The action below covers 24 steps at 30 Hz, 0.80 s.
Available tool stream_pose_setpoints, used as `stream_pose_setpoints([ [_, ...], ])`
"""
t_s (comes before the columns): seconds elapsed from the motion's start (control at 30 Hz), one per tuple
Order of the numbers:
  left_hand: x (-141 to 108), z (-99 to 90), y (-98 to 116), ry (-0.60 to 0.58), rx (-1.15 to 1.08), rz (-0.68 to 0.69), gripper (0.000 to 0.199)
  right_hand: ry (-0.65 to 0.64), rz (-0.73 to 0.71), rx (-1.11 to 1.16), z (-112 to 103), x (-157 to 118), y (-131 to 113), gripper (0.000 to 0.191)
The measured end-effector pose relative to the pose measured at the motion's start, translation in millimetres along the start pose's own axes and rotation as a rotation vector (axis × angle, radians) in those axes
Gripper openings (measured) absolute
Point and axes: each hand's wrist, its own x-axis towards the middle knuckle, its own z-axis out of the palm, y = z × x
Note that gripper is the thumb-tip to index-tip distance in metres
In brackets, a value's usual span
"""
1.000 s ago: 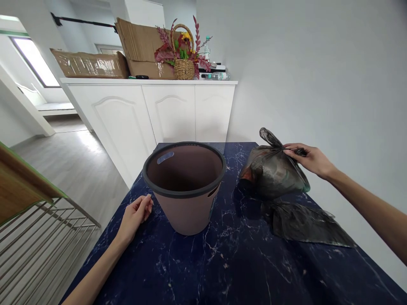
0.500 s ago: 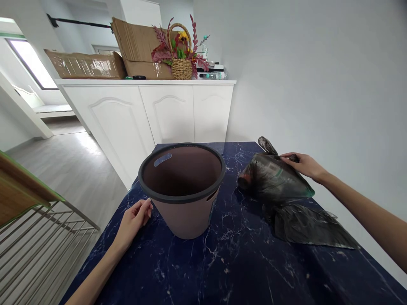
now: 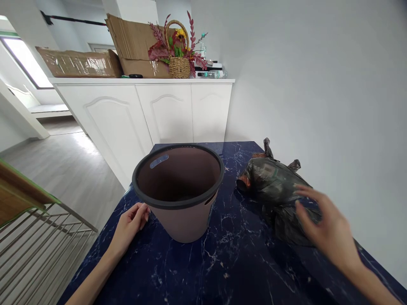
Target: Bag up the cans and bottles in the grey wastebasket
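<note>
A brown trash bin (image 3: pixel 182 222) with a dark rim stands upright on the dark blue marbled table (image 3: pixel 219 271). My left hand (image 3: pixel 132 222) rests at its near left side, fingers curled in, fingertips close to or touching the bin under the rim; I see nothing in them. On the right lies a filled black plastic bag (image 3: pixel 270 178) with knotted handles sticking up. In front of it a flat black plastic bag (image 3: pixel 289 226) is spread out, partly covered by my right hand (image 3: pixel 329 231). That hand is a little blurred, thumb and fingers apart, holding nothing.
A white cabinet (image 3: pixel 171 112) stands behind the table, bearing cardboard boxes (image 3: pixel 79 63), a flower basket (image 3: pixel 179 67) and plastic bottles (image 3: pixel 216 74). A wall (image 3: pixel 305 84) runs along the right. At lower left is a metal rack (image 3: pixel 47 254).
My right hand has let go of the filled bag and moved nearer to me, over the flat bag. The filled bag has settled lower. My left hand stays beside the bin.
</note>
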Motion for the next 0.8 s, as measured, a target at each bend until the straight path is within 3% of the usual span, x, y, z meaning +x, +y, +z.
stream_pose_setpoints([
  [0.07,-1,0.1,2,-0.005,0.004,0.0,0.053,-0.134,-0.068,-0.014,13,-32,-6,0.036],
  [0.13,-1,0.2,4,-0.008,0.0,0.004,0.053,-0.266,-0.11,-0.088,28,-59,-3,0.048],
  [0.23,-1,0.1,5,-0.002,-0.011,0.002,0.052,-0.366,-0.119,-0.236,48,-90,8,0.065],
  [0.4,-3,0.4,5,0.008,-0.025,-0.015,0.052,-0.365,-0.116,-0.327,61,-114,19,0.064],
  [0.57,-12,3.4,13,-0.002,-0.005,-0.002,0.052,-0.345,-0.255,-0.282,59,-121,23,0.057],
  [0.8,-61,-2.0,23,-0.096,-0.028,-0.118,0.062,-0.354,-0.238,-0.207,58,-129,24,0.059],
])
